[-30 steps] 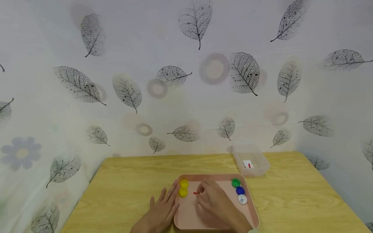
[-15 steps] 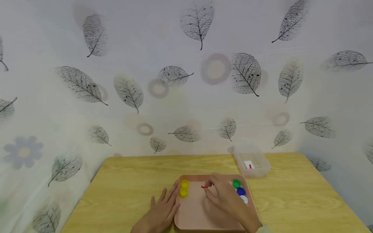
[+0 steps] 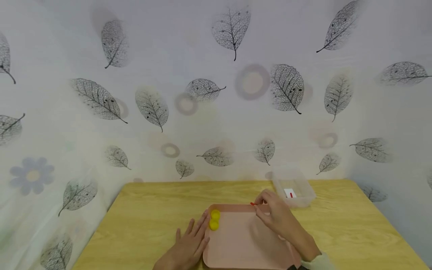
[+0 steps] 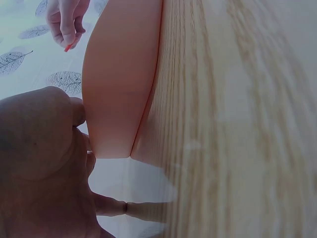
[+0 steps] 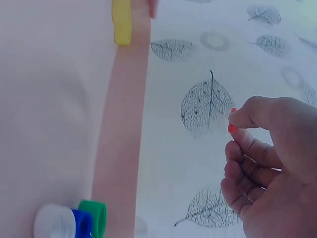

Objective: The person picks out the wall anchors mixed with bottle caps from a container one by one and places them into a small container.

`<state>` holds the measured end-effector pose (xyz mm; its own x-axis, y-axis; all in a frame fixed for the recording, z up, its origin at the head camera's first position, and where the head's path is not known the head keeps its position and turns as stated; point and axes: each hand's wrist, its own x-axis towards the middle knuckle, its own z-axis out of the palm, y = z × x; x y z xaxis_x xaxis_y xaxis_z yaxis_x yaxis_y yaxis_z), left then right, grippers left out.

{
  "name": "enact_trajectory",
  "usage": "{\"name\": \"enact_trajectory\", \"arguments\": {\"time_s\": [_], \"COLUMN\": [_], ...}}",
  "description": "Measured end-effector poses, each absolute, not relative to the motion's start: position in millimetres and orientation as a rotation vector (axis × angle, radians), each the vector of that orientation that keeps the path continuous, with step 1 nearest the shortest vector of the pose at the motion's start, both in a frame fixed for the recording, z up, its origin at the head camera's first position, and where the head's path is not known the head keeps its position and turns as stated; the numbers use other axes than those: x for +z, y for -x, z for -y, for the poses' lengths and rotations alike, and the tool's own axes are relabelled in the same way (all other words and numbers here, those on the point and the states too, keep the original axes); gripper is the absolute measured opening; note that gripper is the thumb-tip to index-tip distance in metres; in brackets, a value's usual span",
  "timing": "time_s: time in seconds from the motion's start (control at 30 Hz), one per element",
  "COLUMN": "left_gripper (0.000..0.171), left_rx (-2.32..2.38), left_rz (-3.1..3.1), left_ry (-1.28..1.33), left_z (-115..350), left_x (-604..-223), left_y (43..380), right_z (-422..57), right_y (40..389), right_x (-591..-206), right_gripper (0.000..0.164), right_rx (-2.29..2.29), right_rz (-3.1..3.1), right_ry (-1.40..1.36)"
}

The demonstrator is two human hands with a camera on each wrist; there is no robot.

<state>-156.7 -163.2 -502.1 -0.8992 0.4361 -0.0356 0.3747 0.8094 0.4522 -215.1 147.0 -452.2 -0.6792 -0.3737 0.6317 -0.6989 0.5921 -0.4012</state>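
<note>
My right hand [image 3: 278, 219] pinches a small red piece [image 5: 232, 120] between thumb and index finger, above the far edge of the pink tray [image 3: 243, 240]. Its exact kind is too small to tell. My left hand [image 3: 187, 245] lies with fingers spread along the tray's left side, its fingertips touching the rim. Two yellow bottle caps [image 3: 214, 219] sit touching each other in the tray's far left corner. From the right wrist, a white cap [image 5: 52, 222], a blue cap [image 5: 84, 223] and a green cap [image 5: 100, 218] show in the tray; in the head view my right hand hides them.
Behind the tray's far right corner stands a translucent plastic box [image 3: 302, 201]. Inside it is a white card [image 3: 289, 192] with a red mark. The wooden table [image 3: 152, 210] backs onto a leaf-patterned wall covering [image 3: 216, 123].
My right hand has moved right, away and upward with the red piece, from over the tray's middle to its far edge, toward the box. The left hand stays on the tray's side.
</note>
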Motion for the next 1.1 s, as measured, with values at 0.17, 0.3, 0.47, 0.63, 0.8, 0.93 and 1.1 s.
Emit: {"name": "enact_trajectory", "arguments": {"time_s": [0.17,0.3,0.47,0.63,0.8,0.93,1.1], "left_gripper": [0.057,0.056,0.056,0.056,0.056,0.056,0.055], "left_rx": [0.681,0.676,0.674,0.668,0.647,0.655,0.65], "left_rz": [-2.848,-2.859,-2.866,-2.869,-2.882,-2.876,-2.881], "left_ry": [-0.633,-0.651,-0.669,-0.659,-0.656,-0.658,-0.676], "left_z": [163,163,163,165,165,164,164], "left_x": [-502,-503,-503,-504,-504,-502,-502], "left_y": [158,158,159,159,158,159,158], "right_z": [-166,-180,-196,-205,-214,-222,-228], "right_y": [223,226,225,231,236,239,245], "right_x": [-448,-444,-444,-448,-450,-454,-459], "right_gripper": [0.022,0.021,0.014,0.013,0.011,0.01,0.013], "right_rx": [0.876,0.875,0.936,0.924,0.925,0.936,0.864], "right_rz": [2.389,2.388,2.403,2.391,2.353,2.342,2.29], "right_ry": [-0.753,-0.672,-0.587,-0.539,-0.499,-0.458,-0.431]}}
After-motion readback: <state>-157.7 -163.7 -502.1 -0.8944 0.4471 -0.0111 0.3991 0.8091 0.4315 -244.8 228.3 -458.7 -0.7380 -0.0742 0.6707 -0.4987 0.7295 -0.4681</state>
